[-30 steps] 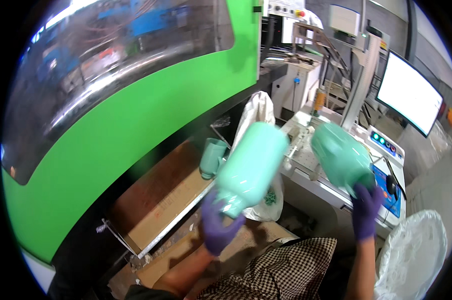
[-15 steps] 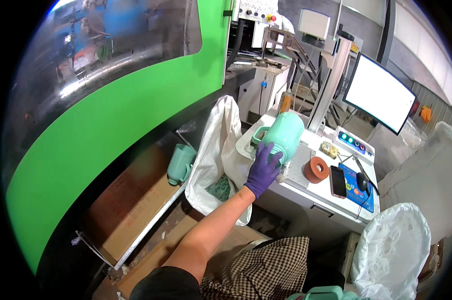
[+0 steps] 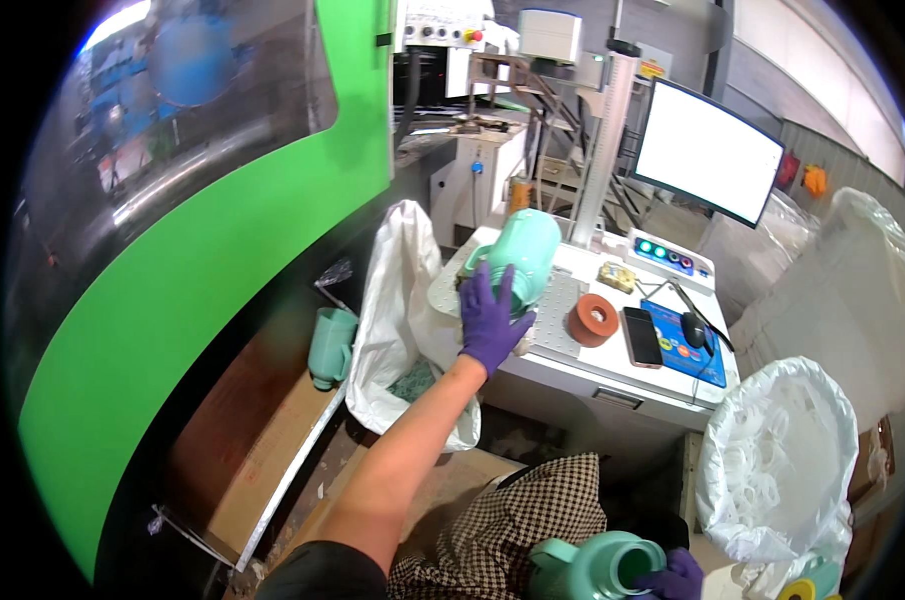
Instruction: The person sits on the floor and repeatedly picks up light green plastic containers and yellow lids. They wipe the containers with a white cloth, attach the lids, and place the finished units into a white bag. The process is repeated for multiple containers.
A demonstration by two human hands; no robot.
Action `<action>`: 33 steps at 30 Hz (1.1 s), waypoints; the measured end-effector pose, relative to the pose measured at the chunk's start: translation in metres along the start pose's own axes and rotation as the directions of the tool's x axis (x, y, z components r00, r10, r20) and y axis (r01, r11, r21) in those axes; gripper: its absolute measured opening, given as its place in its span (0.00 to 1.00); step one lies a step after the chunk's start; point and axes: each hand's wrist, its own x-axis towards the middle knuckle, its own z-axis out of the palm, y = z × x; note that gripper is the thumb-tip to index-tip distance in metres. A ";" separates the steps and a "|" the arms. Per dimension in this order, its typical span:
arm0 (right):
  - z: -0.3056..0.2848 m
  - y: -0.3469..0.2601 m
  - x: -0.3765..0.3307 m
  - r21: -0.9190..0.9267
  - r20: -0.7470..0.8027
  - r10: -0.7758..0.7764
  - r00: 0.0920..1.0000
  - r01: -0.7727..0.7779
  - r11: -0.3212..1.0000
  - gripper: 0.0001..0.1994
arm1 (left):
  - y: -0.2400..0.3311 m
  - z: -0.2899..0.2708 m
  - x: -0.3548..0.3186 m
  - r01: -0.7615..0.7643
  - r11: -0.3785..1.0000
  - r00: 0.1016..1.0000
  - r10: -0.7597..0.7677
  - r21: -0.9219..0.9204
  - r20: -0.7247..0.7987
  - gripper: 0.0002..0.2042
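A mint-green plastic jug [image 3: 529, 245] with a side handle lies tilted on the white table, its neck toward me. My left hand [image 3: 490, 325], in a purple glove, is at the jug's neck and handle. Its fingers are spread, the thumb stands out to the side, and the fingertips overlap the jug. Low in the picture, a second mint-green jug [image 3: 583, 570] has its round mouth tipped up toward the right. Closed at the rim of this mouth is my purple-gloved right hand [image 3: 678, 575], partly cut off by the lower edge.
A third green jug [image 3: 333, 345] rests by a cardboard-lined chute [image 3: 263, 450] at the green machine. A white sack [image 3: 383, 330] holds green scraps. On the table are an orange-brown tape roll [image 3: 593, 320], a phone [image 3: 642, 338] and a mouse [image 3: 693, 328]. A lined bin [image 3: 823, 480] holds clear rings.
The view has swung right. My left hand's fingers have spread at the first jug's neck. My right hand and the second jug have risen further into view.
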 end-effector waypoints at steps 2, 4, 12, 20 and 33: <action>0.005 -0.019 0.032 0.037 0.030 -0.044 0.999 0.043 0.998 0.13 | 0.031 -0.032 -0.007 -0.022 0.994 1.000 0.021 -0.108 -0.010 0.46; 0.008 -0.030 0.050 0.076 0.040 -0.073 0.997 0.069 0.995 0.14 | 0.073 -0.076 -0.023 0.005 0.793 0.985 0.103 -0.610 0.142 0.46; 0.034 -0.019 0.052 0.036 0.095 0.061 0.994 -0.064 0.997 0.16 | 0.194 -0.195 -0.094 0.122 0.368 0.305 0.870 -0.922 0.388 0.46; 0.017 -0.035 -0.069 0.153 -0.402 0.327 0.855 -0.290 0.945 0.22 | 0.174 -0.179 -0.120 0.286 0.685 0.367 0.567 -0.670 0.737 0.44; -0.098 -0.224 -0.584 0.039 -0.955 0.135 -0.264 -0.563 -0.826 0.27 | 0.083 -0.092 -0.152 0.664 0.303 0.648 0.225 -0.684 0.728 0.26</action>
